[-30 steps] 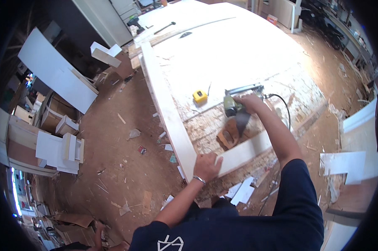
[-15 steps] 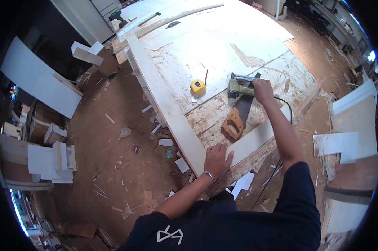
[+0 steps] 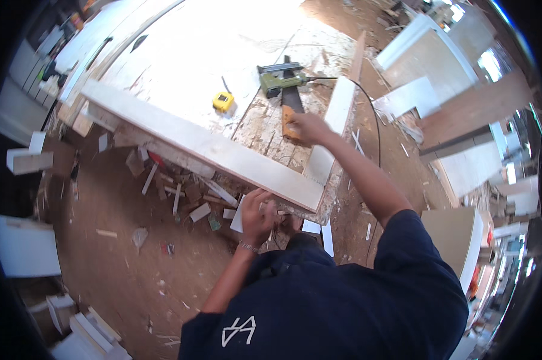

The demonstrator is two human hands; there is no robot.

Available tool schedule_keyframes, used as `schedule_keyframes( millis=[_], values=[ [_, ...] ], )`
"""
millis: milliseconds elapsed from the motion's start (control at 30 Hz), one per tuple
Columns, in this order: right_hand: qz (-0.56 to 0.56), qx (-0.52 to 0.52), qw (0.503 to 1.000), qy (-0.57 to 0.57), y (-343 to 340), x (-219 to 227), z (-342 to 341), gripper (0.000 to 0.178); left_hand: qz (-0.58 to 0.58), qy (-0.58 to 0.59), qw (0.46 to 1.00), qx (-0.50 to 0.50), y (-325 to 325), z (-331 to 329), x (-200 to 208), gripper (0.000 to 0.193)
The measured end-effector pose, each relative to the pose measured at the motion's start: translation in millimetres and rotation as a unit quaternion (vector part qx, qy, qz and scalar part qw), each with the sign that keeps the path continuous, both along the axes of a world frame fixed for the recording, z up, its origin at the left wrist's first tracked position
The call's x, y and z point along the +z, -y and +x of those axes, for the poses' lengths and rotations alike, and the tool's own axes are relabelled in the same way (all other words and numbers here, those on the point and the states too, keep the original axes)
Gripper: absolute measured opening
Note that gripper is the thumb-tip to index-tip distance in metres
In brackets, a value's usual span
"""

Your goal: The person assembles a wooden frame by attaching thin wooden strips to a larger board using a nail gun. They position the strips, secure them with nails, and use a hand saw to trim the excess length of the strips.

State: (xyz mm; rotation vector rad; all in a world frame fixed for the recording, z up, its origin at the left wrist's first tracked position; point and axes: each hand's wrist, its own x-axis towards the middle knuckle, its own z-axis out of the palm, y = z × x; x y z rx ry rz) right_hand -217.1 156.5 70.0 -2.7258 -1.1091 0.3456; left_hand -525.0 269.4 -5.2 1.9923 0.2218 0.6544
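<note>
Handsaw under nail gun; right hand on handle, grip unclear; left hand empty.

The right hand has moved from the nail gun to the handsaw handle; the left hand has left the workbench corner.

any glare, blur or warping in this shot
Head view: glare bleaches much of the far tabletop to near white; head view: the left hand and right hand look slightly blurred; head view: fisheye distortion bends straight edges toward the rim, and the corners go black.
</note>
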Motion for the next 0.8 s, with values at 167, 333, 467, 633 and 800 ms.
schedule_keyframes(
  millis=[167,333,467,633,800],
  values=[
    [0.053,0.024,0.996,-0.065,-83,4,-54,0.035,-0.034,-0.140,0.981,0.131,-87,-98,-63,0.024],
    [0.107,0.053,0.991,-0.060,-99,-33,-30,0.030,0.000,-0.207,0.933,0.294,-165,-159,-66,0.028],
    [0.158,0.014,0.987,0.023,-106,-51,8,0.034,0.010,-0.192,0.891,0.412,-186,-157,-37,0.029],
    [0.081,-0.048,0.963,0.251,-114,-115,148,0.050,0.057,-0.218,0.915,0.334,-132,-85,-2,0.030],
    [0.034,0.034,0.991,0.127,-108,-127,201,0.051,-0.028,-0.224,0.914,0.336,-12,-29,-8,0.025]
  ],
)
